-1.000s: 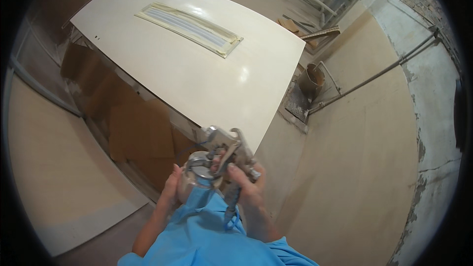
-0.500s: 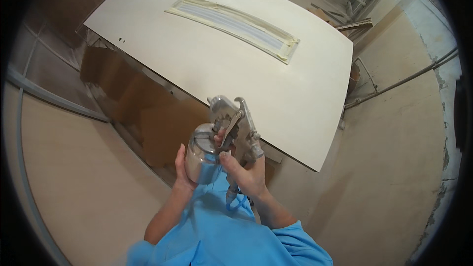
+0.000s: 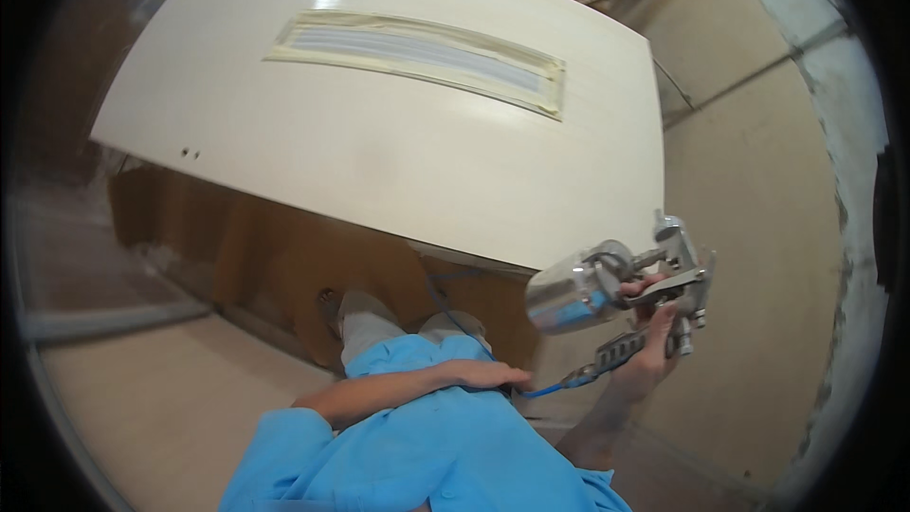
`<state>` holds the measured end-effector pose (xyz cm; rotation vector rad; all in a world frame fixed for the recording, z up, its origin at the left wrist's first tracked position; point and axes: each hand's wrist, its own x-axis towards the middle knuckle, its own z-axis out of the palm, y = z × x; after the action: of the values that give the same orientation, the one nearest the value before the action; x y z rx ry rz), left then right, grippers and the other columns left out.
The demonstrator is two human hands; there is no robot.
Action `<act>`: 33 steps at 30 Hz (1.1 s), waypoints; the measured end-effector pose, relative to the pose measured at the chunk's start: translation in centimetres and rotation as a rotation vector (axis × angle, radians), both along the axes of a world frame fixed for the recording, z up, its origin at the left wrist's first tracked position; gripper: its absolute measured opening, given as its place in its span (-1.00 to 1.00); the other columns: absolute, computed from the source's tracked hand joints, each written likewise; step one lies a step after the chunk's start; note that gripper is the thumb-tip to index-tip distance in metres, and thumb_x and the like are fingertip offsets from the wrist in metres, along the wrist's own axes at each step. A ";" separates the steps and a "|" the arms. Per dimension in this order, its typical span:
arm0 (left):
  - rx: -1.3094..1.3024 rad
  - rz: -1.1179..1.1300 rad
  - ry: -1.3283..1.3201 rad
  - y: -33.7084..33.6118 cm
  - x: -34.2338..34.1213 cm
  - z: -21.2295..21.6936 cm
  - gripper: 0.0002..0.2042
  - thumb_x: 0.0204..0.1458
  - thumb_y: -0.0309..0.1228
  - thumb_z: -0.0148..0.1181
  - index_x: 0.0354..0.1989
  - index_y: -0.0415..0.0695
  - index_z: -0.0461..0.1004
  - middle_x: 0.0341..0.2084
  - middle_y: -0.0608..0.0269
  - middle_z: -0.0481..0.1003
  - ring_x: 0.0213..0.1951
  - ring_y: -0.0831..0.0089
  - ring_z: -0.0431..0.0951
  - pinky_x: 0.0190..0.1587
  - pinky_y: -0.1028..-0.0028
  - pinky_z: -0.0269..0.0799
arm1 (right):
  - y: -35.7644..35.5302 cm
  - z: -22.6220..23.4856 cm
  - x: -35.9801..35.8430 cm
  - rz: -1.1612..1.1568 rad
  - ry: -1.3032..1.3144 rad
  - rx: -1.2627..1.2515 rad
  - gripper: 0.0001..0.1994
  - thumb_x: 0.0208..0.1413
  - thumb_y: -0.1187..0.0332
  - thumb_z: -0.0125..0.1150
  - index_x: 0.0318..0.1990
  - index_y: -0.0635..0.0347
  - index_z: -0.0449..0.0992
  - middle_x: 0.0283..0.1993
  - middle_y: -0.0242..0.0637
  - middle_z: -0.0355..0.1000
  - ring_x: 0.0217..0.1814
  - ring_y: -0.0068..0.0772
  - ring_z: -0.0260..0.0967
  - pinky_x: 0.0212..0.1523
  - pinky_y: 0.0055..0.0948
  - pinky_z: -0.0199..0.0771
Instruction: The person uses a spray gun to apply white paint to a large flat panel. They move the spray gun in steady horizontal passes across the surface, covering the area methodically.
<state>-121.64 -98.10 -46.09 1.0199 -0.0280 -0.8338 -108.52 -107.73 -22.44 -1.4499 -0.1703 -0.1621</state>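
My right hand (image 3: 646, 353) is wrapped round a metal spray gun (image 3: 678, 251), with its fingers by the trigger. A shiny silver paint cup (image 3: 567, 294) is fixed to the gun and lies tilted, its base toward the left. From the gun's handle end a blue air hose (image 3: 545, 391) runs to my left hand (image 3: 488, 374), which is held across my waist. The fingers of that hand close over the hose, their tips partly hidden. Ahead lies a large white panel (image 3: 379, 152), and the gun is beside its near right corner.
A long slot in the panel is edged with pale masking tape (image 3: 417, 76). Brown sheeting (image 3: 256, 237) covers the floor under the near edge. A beige wall (image 3: 749, 256) with a pipe (image 3: 730, 85) stands at the right. A grey rail (image 3: 123, 320) runs at the left.
The spray gun has swung right and tilted over in my right hand. My left hand has left the cup and come to the hose at my waist. The view has shifted too.
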 end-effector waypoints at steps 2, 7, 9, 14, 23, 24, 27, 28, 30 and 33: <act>-0.036 -0.325 -0.171 1.2 -0.3 1.0 -0.35 0.32 0.17 -0.10 0.22 -0.20 0.45 0.18 0.01 0.51 0.23 0.14 0.46 0.28 0.21 0.31 | -0.8 0.3 0.2 -0.187 -0.020 -0.183 -0.70 0.43 0.34 0.05 0.15 0.37 0.42 -0.18 -0.21 0.51 -0.21 -0.42 0.48 -0.06 -0.32 0.52; 0.450 -0.472 -0.527 12.9 -4.6 -0.2 -0.45 0.18 0.16 0.12 0.04 -0.10 0.55 -0.06 -0.02 0.61 0.04 0.01 0.57 0.07 0.14 0.43 | -1.0 -0.7 -1.5 -0.416 -0.026 -0.496 -0.85 0.36 0.40 0.16 -0.11 0.33 0.50 -0.43 -0.36 0.47 -0.43 -0.58 0.41 -0.37 -0.48 0.43; 0.697 -0.421 -0.506 18.9 -8.0 -2.9 -0.51 0.10 0.09 0.21 -0.06 -0.09 0.59 -0.15 -0.02 0.62 -0.01 -0.02 0.58 0.02 0.10 0.46 | 0.9 -1.9 -2.5 -0.379 0.059 -0.544 -0.88 0.33 0.41 0.20 -0.16 0.31 0.49 -0.43 -0.38 0.47 -0.49 -0.61 0.38 -0.45 -0.52 0.40; 1.040 -0.034 -0.559 30.8 -18.5 -9.0 -0.70 0.02 -0.11 0.30 -0.22 -0.07 0.63 -0.25 0.05 0.60 -0.10 0.05 0.60 0.01 0.11 0.47 | 8.6 -3.0 -8.5 -0.300 0.104 -0.315 -0.92 0.30 0.47 0.21 -0.18 0.32 0.51 -0.48 -0.34 0.46 -0.50 -0.52 0.40 -0.45 -0.50 0.42; 1.097 0.057 -0.490 40.5 -25.0 -6.7 -0.74 0.15 -0.17 0.26 -0.29 -0.13 0.57 -0.30 -0.02 0.58 -0.14 -0.06 0.59 -0.08 0.04 0.49 | 23.6 -0.9 -14.6 -0.034 0.278 -0.206 -0.87 0.25 0.45 0.23 -0.16 0.35 0.54 -0.50 -0.30 0.47 -0.46 -0.53 0.41 -0.36 -0.44 0.43; 1.113 0.001 -0.415 40.9 -25.5 -6.0 -0.77 0.15 -0.19 0.25 -0.30 -0.12 0.57 -0.28 0.00 0.59 -0.12 -0.03 0.59 -0.06 0.06 0.48 | 24.2 -0.5 -14.6 0.039 0.299 -0.225 -0.77 0.24 0.45 0.22 -0.01 0.39 0.52 -0.38 -0.25 0.52 -0.39 -0.50 0.46 -0.30 -0.43 0.47; 1.156 -0.073 -0.294 41.2 -26.4 -4.1 -0.81 0.15 -0.24 0.23 -0.33 -0.11 0.55 -0.25 0.00 0.60 -0.10 0.00 0.58 -0.05 0.08 0.47 | 25.9 -0.5 -14.0 0.189 0.287 -0.086 -0.61 0.23 0.49 0.19 0.19 0.42 0.43 -0.22 -0.19 0.54 -0.29 -0.43 0.50 -0.22 -0.39 0.53; 1.163 -0.069 -0.287 41.1 -26.5 -3.6 -0.81 0.15 -0.25 0.23 -0.34 -0.12 0.54 -0.27 -0.02 0.60 -0.13 -0.02 0.58 -0.08 0.06 0.47 | 25.8 -0.7 -12.9 0.283 0.220 -0.097 -0.48 0.22 0.55 0.15 0.34 0.42 0.31 -0.12 -0.17 0.53 -0.22 -0.37 0.51 -0.15 -0.35 0.56; 1.178 0.013 -0.215 40.6 -26.1 -2.5 -0.81 0.16 -0.27 0.21 -0.36 -0.14 0.52 -0.32 -0.06 0.59 -0.18 -0.07 0.58 -0.15 0.04 0.46 | 25.8 -1.6 -11.6 0.303 0.244 -0.073 -0.45 0.22 0.60 0.10 0.39 0.43 0.26 -0.11 -0.22 0.53 -0.20 -0.49 0.50 -0.11 -0.46 0.54; 1.176 0.224 -0.113 39.4 -25.0 -0.3 -0.80 0.18 -0.29 0.18 -0.37 -0.18 0.49 -0.40 -0.14 0.56 -0.27 -0.15 0.57 -0.25 0.04 0.44 | 24.8 -3.1 -9.5 0.307 0.219 -0.206 -0.43 0.23 0.62 0.09 0.41 0.45 0.23 -0.12 -0.25 0.54 -0.18 -0.58 0.48 -0.07 -0.52 0.53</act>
<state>-146.62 -58.71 -46.44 2.1211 0.5274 -0.5442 -118.00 -82.96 -25.53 -1.6144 -0.2330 0.2709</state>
